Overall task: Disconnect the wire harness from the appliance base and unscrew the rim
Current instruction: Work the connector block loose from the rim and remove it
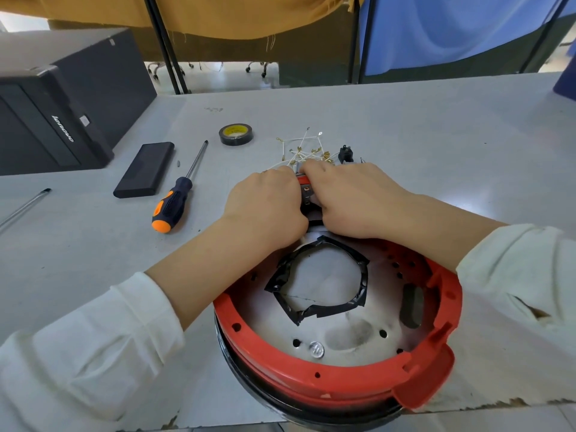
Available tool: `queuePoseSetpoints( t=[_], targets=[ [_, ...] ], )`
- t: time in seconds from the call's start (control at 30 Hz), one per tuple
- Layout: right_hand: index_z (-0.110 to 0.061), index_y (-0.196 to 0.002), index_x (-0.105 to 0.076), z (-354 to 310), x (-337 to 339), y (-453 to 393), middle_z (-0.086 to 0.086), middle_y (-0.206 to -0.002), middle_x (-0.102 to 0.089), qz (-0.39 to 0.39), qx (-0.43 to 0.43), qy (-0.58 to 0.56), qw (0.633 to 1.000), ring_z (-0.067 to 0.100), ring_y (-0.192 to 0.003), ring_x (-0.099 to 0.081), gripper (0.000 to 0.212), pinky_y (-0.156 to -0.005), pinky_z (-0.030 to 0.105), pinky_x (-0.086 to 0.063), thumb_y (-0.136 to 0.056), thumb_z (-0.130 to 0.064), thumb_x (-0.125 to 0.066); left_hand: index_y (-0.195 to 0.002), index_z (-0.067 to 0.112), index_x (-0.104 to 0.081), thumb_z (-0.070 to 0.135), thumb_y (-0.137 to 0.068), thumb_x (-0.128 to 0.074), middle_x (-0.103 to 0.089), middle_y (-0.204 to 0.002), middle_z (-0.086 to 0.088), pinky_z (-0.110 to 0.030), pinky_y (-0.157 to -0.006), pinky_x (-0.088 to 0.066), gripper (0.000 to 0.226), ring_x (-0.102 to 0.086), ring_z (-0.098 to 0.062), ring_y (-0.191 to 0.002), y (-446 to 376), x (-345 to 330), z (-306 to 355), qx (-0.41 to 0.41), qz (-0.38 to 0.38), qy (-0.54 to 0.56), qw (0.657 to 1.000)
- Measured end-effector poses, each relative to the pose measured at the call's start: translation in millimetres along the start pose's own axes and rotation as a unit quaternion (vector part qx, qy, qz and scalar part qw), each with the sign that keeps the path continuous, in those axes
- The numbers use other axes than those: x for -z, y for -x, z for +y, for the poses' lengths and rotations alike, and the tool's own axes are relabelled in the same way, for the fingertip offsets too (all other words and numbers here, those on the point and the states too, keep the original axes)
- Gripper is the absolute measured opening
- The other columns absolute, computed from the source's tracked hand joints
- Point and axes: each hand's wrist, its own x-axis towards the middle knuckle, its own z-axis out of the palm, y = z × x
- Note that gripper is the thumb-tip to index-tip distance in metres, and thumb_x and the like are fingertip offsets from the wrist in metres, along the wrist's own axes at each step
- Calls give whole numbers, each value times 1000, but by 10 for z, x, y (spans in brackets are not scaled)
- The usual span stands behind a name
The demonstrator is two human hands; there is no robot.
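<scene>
The appliance base [336, 325] lies upside down at the near edge of the counter [436, 126], its metal underside facing up inside the red rim [311, 386]. Both hands work at the far side of the base: the left hand [265, 204] and the right hand [352, 201] are curled close together around a small red-and-black switch block [307, 194] where the wire harness [300, 151] joins the base. Exactly which fingers pinch the block is hidden by the knuckles. The harness fans out on the counter just beyond the hands as thin pale wires ending in small brass terminals, with a black plug [346, 154] beside them. The wires are likely light, limp and easily kinked; take hold at the terminals or the block body, not mid-wire, and pull straight. The rim appears to be stiff moulded plastic that could crack if pried; steady it at its outer wall while working the screw holes. The orange-handled screwdriver [179, 191] lies to the left, untouched, near a roll of tape [236, 135].
</scene>
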Motion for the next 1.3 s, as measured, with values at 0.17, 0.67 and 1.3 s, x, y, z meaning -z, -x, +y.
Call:
queuePoseSetpoints(
  t=[0.17,0.67,1.3],
  targets=[
    [-16,-121,-41,56,12,29,2,-114,-58,-9,14,-38,999,27,-85,-54,30,-60,34,-28,-91,-17,-44,-84,15,-35,17,-87,-46,-43,-81,-5,-32,-53,-23,12,-35,-24,-66,-14,-26,-101,-19,-11,41,999],
    [-14,-125,-40,-53,62,-18,4,-118,-58,-44,-35,-28,998,25,-76,-43,43,-57,32,-24,-82,-14,-44,-88,15,-33,16,-83,-49,-60,-104,-11,-30,-59,-24,17,-35,-23,-75,7,-15,51,29,18,-25,999],
    [-19,-125,-38,92,103,-35,1,-121,-57,-102,-8,-88,991,23,-80,-46,31,-65,37,-34,-96,-30,-42,-86,14,-33,23,-92,-45,-59,-107,-16,-32,-63,-26,15,-37,-27,-75,-39,-20,-113,-15,-23,28,999]
  ],
)
